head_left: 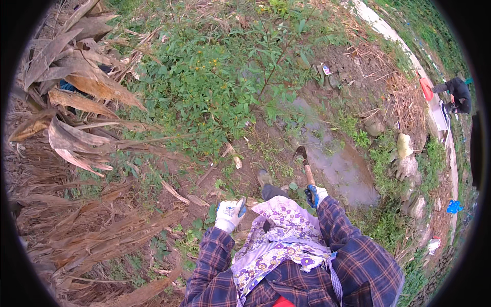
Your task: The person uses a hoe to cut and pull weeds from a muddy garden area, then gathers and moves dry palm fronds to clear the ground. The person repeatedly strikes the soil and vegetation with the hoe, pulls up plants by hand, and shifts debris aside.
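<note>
So the short sickle with a curved dark blade and a light wooden handle [309,175] is out in front of the person, blade end pointing away, by the near edge of a murky grey-brown puddle [340,166]. The right hand [314,196], in a white glove with dark blue-coated fingers, has its fingers wrapped round the lower handle, pretty snug.

Left hand [231,214], white glove with a grey-blue palm, is well apart from the tool, fingers curled and thumb sticking out. Honestly can't tell if anything's tucked in there.

Between the hands there's a white apron with purple flowers [286,250] over a dark plaid shirt [376,261], plus a muddy boot [264,178] on the soil. Further out: leafy green weeds with small yellow blooms [204,87] ahead, dry brown corn stalks [97,87] all down the left, pale rocks [404,166] right of the puddle, then a pale narrow path [381,25] with a dark-clothed person [459,94] beside it, and a crumpled bright blue plastic bag [454,206].
</note>
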Motion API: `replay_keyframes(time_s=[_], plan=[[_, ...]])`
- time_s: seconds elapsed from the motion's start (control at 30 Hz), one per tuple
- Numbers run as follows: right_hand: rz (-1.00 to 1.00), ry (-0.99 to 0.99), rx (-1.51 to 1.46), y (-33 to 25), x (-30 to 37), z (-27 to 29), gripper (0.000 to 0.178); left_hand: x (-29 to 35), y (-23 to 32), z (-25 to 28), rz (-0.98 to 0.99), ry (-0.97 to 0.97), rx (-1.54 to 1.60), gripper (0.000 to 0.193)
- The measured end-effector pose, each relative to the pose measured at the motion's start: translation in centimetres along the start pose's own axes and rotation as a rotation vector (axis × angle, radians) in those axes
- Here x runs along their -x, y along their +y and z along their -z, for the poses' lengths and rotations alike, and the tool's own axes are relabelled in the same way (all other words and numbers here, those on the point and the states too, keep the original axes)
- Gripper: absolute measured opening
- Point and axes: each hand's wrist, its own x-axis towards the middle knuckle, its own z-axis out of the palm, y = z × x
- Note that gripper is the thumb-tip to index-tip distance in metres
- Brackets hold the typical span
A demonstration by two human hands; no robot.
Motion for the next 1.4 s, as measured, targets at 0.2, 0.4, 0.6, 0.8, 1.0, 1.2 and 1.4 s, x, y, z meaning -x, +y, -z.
replay_keyframes(time_s=[0.2, 0.4, 0.6, 0.8, 1.0, 1.2, 1.4], plan=[[0.048, -0.039, 0.015, -5.9, -2.8, -3.2, 0.030, -7.4, -4.5, 5.8, -0.078, -0.050, -0.106, 0.047], [-0.087, 0.145, -0.231, -4.6, -5.4, -5.8, 0.031, -13.7, -6.6, 11.5, -0.201, -0.221, -0.161, 0.049], [-0.093, 0.132, -0.318, -7.2, -4.9, -9.7, 0.023, -19.6, -5.1, 13.7, -0.382, -0.307, -0.221, 0.048], [-0.016, 0.046, -0.528, -6.1, -5.0, -11.3, 0.022, -26.9, -2.2, 14.5, -0.587, -0.581, -0.372, 0.046], [-0.023, 0.177, -0.645, -2.6, -4.2, -13.0, 0.017, -39.8, 2.2, 10.6, -0.884, -0.611, -0.633, 0.050], [-0.079, 0.331, -0.776, 2.3, -7.7, -19.2, 0.013, -56.7, 5.8, 2.7, -1.260, -0.383, -1.149, 0.046], [-0.149, 0.490, -0.913, 3.4, -8.7, -25.1, 0.010, -70.7, -1.3, 3.1, -0.754, -0.186, -1.231, 0.063]])
